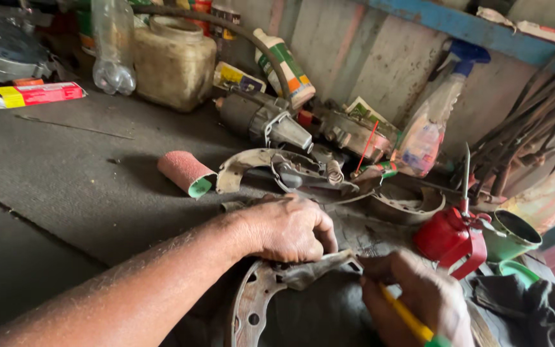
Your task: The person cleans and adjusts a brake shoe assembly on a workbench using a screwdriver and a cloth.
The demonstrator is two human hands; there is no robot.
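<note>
**Bench inventory: brake shoe under both hands**

1. Workbench (pixel 65 167): dark, dusty top. I see clutter packed along its far edge against the wall.
2. Plastic jar (pixel 173 61): grimy, cream-coloured, standing at the back beside a clear bottle (pixel 113 45).
3. Brake shoe (pixel 258 302): curved metal piece with holes along its web, lying at the near edge of the bench. Its upper end runs under my left hand; its linered tip reaches across toward my right hand.
4. Left hand (pixel 287 228): laid over the shoe's upper end, fingers curled down and clenched on it, knuckles up.
5. Right hand (pixel 422 302): just right of the shoe's tip, fingers closed around a yellow-handled tool (pixel 406 316). The tool's working end is hidden behind the fingers, so I cannot tell whether it touches the shoe.
6. Red oil can (pixel 448 238): upright with a thin spout, just beyond my right hand, a green funnel (pixel 514 236) beside it.
7. Spray bottle (pixel 428 132): blue trigger, leaning at the wall.
8. Sandpaper roll (pixel 186 173): reddish, lying on its side, well apart from both hands.
</note>
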